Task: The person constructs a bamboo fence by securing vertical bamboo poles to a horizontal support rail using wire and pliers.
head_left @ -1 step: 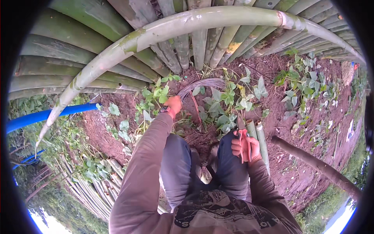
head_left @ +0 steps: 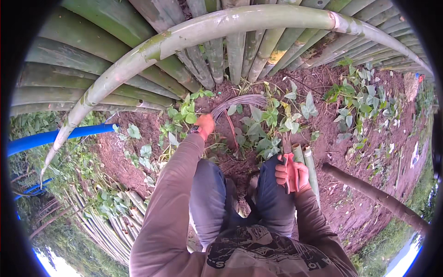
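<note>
My left hand (head_left: 205, 125) grips the grey wire coil (head_left: 240, 100); right hand (head_left: 291, 171) clenches red-handled pliers (head_left: 290, 168). Springy wire might whip loose.

Pale green bamboo pole (head_left: 221, 25) w/ yellowish streaks and brown blotches. Stacked bamboo (head_left: 92, 69) behind: dull green, grey-green. Wire coil (head_left: 240, 101): grey w/ pinkish-red strands. Tool (head_left: 291, 168) in right hand (head_left: 291, 174): red handles. Sleeves (head_left: 175, 194): brown-taupe. Trousers (head_left: 207, 194): dark blue-grey. Soil (head_left: 350, 157): reddish-brown. Leaves (head_left: 272, 124): mid green, some yellowed. Pipe (head_left: 50, 138): bright blue.
</note>
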{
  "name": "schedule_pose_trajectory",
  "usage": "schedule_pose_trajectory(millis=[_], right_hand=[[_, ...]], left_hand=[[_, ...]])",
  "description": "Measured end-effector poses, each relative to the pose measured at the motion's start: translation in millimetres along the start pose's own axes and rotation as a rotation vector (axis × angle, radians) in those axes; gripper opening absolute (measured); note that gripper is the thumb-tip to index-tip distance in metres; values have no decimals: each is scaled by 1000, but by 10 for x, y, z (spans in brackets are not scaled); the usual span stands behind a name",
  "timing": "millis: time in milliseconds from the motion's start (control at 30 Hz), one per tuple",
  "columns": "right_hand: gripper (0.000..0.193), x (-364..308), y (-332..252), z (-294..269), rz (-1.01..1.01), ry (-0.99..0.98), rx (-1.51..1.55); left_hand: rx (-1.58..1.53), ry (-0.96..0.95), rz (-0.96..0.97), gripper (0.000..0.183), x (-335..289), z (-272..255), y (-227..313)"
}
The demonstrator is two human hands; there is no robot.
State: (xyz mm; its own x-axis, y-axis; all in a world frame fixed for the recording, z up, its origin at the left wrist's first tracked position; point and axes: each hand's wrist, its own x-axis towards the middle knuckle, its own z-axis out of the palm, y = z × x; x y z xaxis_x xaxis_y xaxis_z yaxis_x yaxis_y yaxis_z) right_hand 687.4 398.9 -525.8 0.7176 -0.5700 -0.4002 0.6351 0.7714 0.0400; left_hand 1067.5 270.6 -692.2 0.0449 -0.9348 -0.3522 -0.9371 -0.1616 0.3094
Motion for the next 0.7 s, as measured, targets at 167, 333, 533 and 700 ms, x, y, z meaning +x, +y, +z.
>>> schedule_pose_trajectory(millis=[167,333,533,700], right_hand=[[56,190,-94,-284,-70,-104,-45],[54,196,-239,-429,-128,-48,-3],[48,474,-181,-229,-18,-78,-110],[47,569,-243,-231,-56,-71,-92]], left_hand=[[-18,226,-40,21,470,975,-491],[232,-85,126,16,721,911,-202],[116,-276,-1,13,-59,-248,-762],[-733,-421,-303,27,-713,-676,-1347]])
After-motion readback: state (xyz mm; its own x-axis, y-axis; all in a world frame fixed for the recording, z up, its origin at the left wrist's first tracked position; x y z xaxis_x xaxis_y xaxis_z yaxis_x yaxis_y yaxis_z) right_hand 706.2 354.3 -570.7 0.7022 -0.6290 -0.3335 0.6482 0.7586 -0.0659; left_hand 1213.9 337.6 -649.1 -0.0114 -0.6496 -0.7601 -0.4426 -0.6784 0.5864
